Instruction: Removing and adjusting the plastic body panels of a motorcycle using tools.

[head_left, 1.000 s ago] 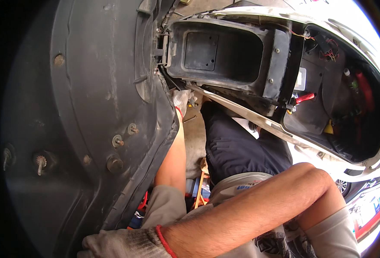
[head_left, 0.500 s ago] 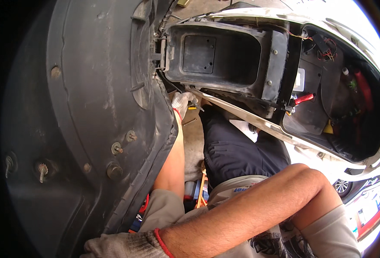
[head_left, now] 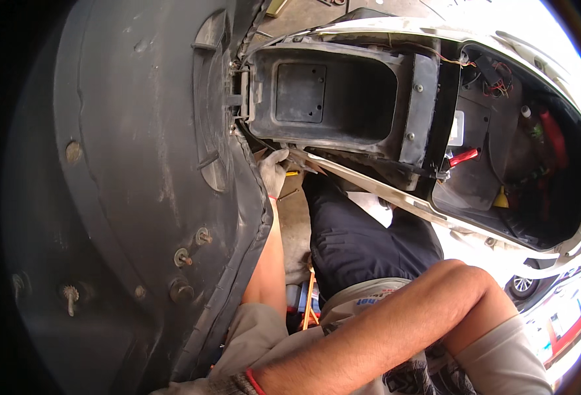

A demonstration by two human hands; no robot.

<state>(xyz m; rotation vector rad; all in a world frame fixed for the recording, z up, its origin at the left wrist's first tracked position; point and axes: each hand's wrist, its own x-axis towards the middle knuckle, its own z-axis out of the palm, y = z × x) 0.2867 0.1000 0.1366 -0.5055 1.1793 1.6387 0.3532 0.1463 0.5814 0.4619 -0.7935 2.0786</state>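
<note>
My left hand [head_left: 274,172], in a pale knitted glove, reaches up beside the scooter's hinge end. Its fingers are bent together at the front end of the cream side panel [head_left: 363,182], close to a small greyish piece; what they grip is hard to make out. At the lower edge my right hand [head_left: 202,386], gloved and with a red cuff, lies by the border of the raised seat [head_left: 126,131]. Its fingers are cut off by the picture's edge. The seat's black underside fills the left, joined by a hinge [head_left: 242,92] to the black storage box [head_left: 336,92].
A rear compartment [head_left: 461,187] holds a red-handled tool [head_left: 463,157], loose wires [head_left: 499,82] and bottles. A thin metal tool [head_left: 289,195] lies on the ground below my left hand. My dark trousers [head_left: 363,230] are beside the panel. A car wheel [head_left: 522,286] shows at right.
The view has shifted slightly. My right hand has slid lower, mostly out of the picture. My left hand stays near the panel's front end, its fingers now bent a little differently.
</note>
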